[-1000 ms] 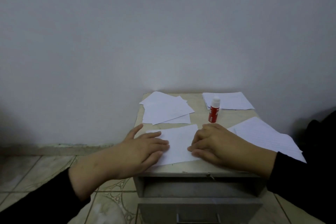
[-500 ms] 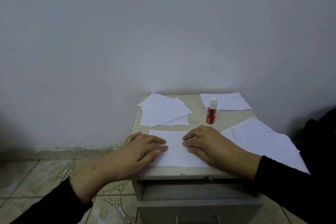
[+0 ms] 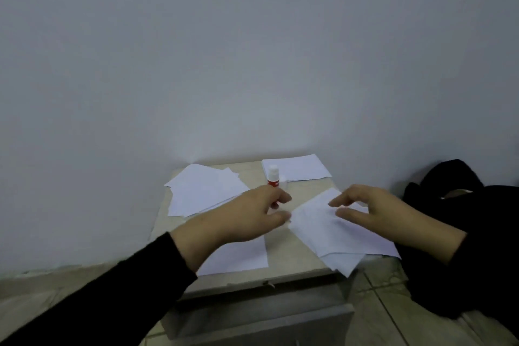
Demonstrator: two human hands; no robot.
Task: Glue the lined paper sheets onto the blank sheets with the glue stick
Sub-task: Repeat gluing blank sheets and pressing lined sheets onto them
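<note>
My left hand [image 3: 247, 216] hovers above the small table, fingers spread and holding nothing. It hides the lower part of the red glue stick [image 3: 273, 175], which stands upright with its white cap on. Below that hand, a white sheet [image 3: 241, 257] lies flat near the front edge. My right hand [image 3: 373, 211] is over the stack of lined sheets [image 3: 331, 236] on the table's right side, with fingers apart and fingertips at the top sheet. Motion blur hides whether they touch it. A fanned pile of blank sheets [image 3: 202, 191] lies at the back left.
Another paper stack [image 3: 297, 167] lies at the back right by the wall. The table top [image 3: 280, 270] is a small cabinet with a drawer [image 3: 261, 317] below. The lined stack overhangs the front right corner. Dark cloth [image 3: 463, 205] sits to the right; tiled floor surrounds.
Both hands have lifted off the front sheet and moved right. The right hand now reaches over the lined stack, and the left hovers near the glue stick. The view has shifted.
</note>
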